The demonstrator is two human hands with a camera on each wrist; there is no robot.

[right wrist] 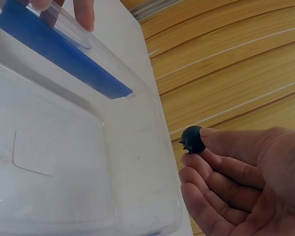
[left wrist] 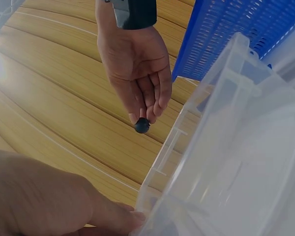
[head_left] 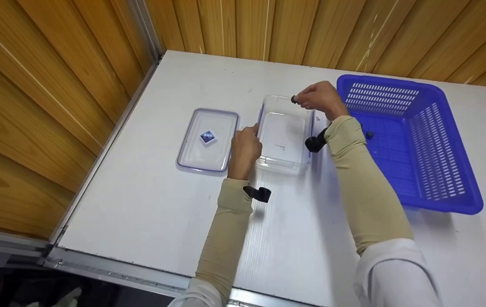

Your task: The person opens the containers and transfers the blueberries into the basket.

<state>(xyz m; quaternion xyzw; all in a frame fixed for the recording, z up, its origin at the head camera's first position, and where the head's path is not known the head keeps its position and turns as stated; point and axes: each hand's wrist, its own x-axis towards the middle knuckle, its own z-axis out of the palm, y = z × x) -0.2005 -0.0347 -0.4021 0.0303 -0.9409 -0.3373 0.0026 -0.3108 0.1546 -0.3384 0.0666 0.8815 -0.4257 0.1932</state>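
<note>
Head view, item list. Right hand (head_left: 322, 99): fingertips pinched shut on a small dark berry (head_left: 293, 99), held above the far rim of the clear container (head_left: 284, 135); the open tub lies just below and nearer than the grip. Left hand (head_left: 245, 149): fingers extended, touching the container's left wall. Container lid (head_left: 207, 140): flat on the table (head_left: 149, 204), left. Blue basket (head_left: 413, 140): right, one more berry inside.

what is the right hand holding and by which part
The right hand pinches a small dark round berry by its sides, between thumb and fingertips.
</note>
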